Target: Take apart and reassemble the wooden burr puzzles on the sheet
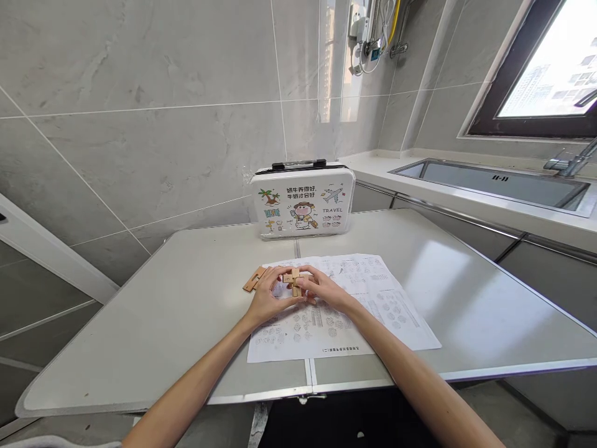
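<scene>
Between my two hands is a small wooden interlocking puzzle point(295, 275), its blocks crossing one another. My left hand point(267, 300) grips it from the left, with the fingers curled behind and the thumb below. From the right, my right hand point(324, 288) closes thumb and fingers on the same puzzle. Under both hands lies a printed instruction sheet point(345, 339) covered with small diagrams. Flat wooden pieces point(253, 280) rest just beyond my left hand, partly hidden by it.
A white cartoon-printed case point(303, 205) stands at the back of the folding table point(153, 336), against the tiled wall. To the right, a counter holds a sink point(494, 180) with a tap point(569, 163). A window point(545, 74) is at upper right.
</scene>
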`<state>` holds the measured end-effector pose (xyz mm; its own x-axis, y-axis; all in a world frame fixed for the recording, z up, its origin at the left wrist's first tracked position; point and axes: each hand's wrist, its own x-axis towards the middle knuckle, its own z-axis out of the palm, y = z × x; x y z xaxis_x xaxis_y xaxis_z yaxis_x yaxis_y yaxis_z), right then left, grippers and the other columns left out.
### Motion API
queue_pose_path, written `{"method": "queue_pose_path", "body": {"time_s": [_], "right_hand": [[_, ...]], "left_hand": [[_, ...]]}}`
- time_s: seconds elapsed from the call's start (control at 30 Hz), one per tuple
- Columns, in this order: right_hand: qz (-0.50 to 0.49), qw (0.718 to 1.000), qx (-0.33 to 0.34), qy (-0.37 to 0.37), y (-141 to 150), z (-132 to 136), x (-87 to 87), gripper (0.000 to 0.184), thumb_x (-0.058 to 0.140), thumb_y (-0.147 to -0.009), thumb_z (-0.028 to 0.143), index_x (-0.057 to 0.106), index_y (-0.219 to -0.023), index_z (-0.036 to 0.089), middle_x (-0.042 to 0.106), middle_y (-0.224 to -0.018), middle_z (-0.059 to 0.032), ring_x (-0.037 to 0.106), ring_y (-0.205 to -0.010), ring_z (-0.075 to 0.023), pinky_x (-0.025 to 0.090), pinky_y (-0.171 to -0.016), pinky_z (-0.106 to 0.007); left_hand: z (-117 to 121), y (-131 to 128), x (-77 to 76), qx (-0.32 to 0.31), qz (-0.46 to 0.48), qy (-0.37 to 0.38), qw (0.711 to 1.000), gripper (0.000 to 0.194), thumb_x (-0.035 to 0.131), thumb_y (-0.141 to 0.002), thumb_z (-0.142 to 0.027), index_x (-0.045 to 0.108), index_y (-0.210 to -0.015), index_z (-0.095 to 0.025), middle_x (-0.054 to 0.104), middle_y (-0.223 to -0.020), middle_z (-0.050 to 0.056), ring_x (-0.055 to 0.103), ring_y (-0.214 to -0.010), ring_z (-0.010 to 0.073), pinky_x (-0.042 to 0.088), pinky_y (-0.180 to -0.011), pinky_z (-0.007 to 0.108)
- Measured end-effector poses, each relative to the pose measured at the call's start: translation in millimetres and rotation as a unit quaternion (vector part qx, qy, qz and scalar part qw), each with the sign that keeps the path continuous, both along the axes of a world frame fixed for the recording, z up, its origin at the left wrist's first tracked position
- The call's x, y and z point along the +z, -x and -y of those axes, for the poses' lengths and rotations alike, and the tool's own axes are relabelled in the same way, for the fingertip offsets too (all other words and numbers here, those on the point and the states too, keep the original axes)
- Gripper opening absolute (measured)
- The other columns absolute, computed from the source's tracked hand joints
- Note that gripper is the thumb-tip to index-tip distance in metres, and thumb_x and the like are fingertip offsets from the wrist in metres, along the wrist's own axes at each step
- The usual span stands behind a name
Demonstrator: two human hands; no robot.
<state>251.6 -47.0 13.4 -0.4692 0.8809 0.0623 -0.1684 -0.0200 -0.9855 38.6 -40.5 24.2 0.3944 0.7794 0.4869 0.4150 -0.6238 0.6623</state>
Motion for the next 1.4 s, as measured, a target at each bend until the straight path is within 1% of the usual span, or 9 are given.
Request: {"method": "queue_pose_path", "body": {"time_s": [0.13, 0.3, 0.5, 0.67, 0.8, 0.93, 1.17, 1.3, 1.4], "right_hand": [[-0.008, 1.0, 0.012, -0.023, -0.9, 1.4, 1.0, 0.059, 0.078, -0.088, 0.059, 0.055, -0.13, 0.024, 0.065, -0.085, -0.0002, 0.061, -0.075, -0.0166, 0.045, -0.058, -0.027], [-0.003, 1.0, 0.021, -0.011, -2.9, 3.2, 3.4, 0.061, 0.076, -0.089, 0.061, 0.053, -0.132, 0.025, 0.064, -0.084, 0.0, 0.061, -0.074, -0.0173, 0.045, -0.06, -0.028], [-0.012, 0.999, 0.026, -0.038, -3.8, 3.7, 5.8, 0.061, 0.078, -0.088, 0.06, 0.054, -0.131, 0.024, 0.063, -0.084, 0.0006, 0.06, -0.076, -0.0171, 0.045, -0.061, -0.028], [0.001, 1.0, 0.015, -0.023, -2.6, 1.6, 2.2, 0.064, 0.073, -0.089, 0.066, 0.053, -0.133, 0.023, 0.065, -0.086, -0.0011, 0.061, -0.074, -0.0172, 0.048, -0.059, -0.028], [0.023, 0.998, -0.044, -0.043, -1.3, -2.0, -2.5, 0.057, 0.062, -0.093, 0.073, 0.061, -0.12, 0.022, 0.068, -0.098, -0.0063, 0.064, -0.078, -0.018, 0.049, -0.056, -0.028], [0.067, 0.991, -0.099, -0.065, -2.0, -2.5, -1.8, 0.05, 0.061, -0.094, 0.071, 0.064, -0.101, 0.022, 0.063, -0.077, 0.0, 0.053, -0.058, -0.013, 0.044, -0.056, -0.028], [0.014, 0.998, -0.055, -0.006, -3.0, -1.5, 2.6, 0.051, 0.067, -0.09, 0.07, 0.054, -0.083, 0.022, 0.055, -0.07, 0.0035, 0.048, -0.055, -0.0116, 0.039, -0.054, -0.028], [-0.023, 0.999, -0.033, 0.024, -4.4, -2.8, 2.1, 0.051, 0.073, -0.087, 0.067, 0.051, -0.081, 0.022, 0.051, -0.07, 0.0049, 0.045, -0.053, -0.0095, 0.035, -0.052, -0.026], [-0.017, 0.999, -0.036, 0.021, -4.7, -2.8, 2.0, 0.051, 0.073, -0.087, 0.068, 0.053, -0.083, 0.022, 0.052, -0.068, 0.0048, 0.045, -0.053, -0.0098, 0.036, -0.052, -0.025]], "left_hand": [[0.5, 0.9, 0.1, 0.004, -0.003, 0.005, 1.0, 0.063, 0.093, -0.075, -0.048, 0.066, -0.127, -0.027, 0.074, -0.123, 0.007, 0.069, -0.115, 0.029, 0.055, -0.101, 0.048], [1.1, 1.3, 1.3, -0.004, 0.001, 0.005, 1.0, 0.063, 0.092, -0.075, -0.049, 0.065, -0.128, -0.028, 0.073, -0.123, 0.007, 0.069, -0.115, 0.0292, 0.055, -0.101, 0.049], [-0.5, 1.6, 0.5, -0.011, 0.009, 0.006, 1.0, 0.062, 0.093, -0.075, -0.048, 0.066, -0.127, -0.027, 0.073, -0.124, 0.008, 0.068, -0.117, 0.0297, 0.056, -0.103, 0.05], [0.8, 1.0, 1.3, -0.008, 0.009, 0.011, 1.0, 0.063, 0.092, -0.076, -0.047, 0.065, -0.129, -0.027, 0.072, -0.127, 0.008, 0.068, -0.118, 0.0294, 0.055, -0.104, 0.05], [0.0, 1.9, 0.2, 0.008, 0.029, 0.023, 0.999, 0.065, 0.092, -0.075, -0.045, 0.065, -0.13, -0.026, 0.07, -0.129, 0.009, 0.066, -0.122, 0.0293, 0.055, -0.105, 0.048], [-1.7, 3.6, -2.5, 0.011, 0.034, 0.027, 0.999, 0.068, 0.094, -0.073, -0.045, 0.064, -0.132, -0.026, 0.069, -0.13, 0.009, 0.066, -0.122, 0.0288, 0.055, -0.106, 0.049], [1.0, 3.9, -1.2, -0.021, -0.008, -0.007, 1.0, 0.067, 0.091, -0.078, -0.046, 0.062, -0.136, -0.028, 0.07, -0.13, 0.008, 0.064, -0.124, 0.0296, 0.055, -0.105, 0.049], [1.5, 3.9, -2.0, -0.025, -0.016, -0.011, 1.0, 0.067, 0.09, -0.079, -0.046, 0.062, -0.138, -0.031, 0.07, -0.13, 0.007, 0.064, -0.124, 0.0291, 0.055, -0.105, 0.049], [1.0, 4.0, -2.1, -0.026, -0.011, -0.01, 1.0, 0.067, 0.09, -0.079, -0.046, 0.062, -0.137, -0.03, 0.07, -0.13, 0.008, 0.064, -0.125, 0.0294, 0.053, -0.107, 0.05]]}}
